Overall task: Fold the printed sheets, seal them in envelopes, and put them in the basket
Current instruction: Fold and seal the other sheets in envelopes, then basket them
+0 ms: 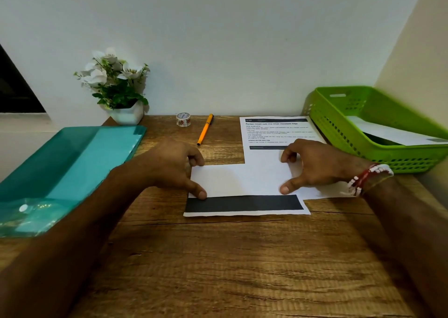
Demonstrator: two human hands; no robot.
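A white envelope (242, 179) lies flat in the middle of the wooden desk (218, 257), its dark flap (242, 205) open toward me. My left hand (169, 165) holds its left end, thumb at the lower corner and curled fingers at the upper corner. My right hand (320, 165) holds the right end the same way. A printed sheet (274, 131) lies partly under the envelope and my right hand, reaching back toward the wall. The green basket (339, 123) stands at the right with a white envelope (392, 133) inside.
A teal plastic folder (72, 157) covers the desk's left side. By the wall stand a potted white-flower plant (116, 85), a roll of patterned tape (183, 119) and an orange pen (204, 129). Bare wood stretches in front of the envelope.
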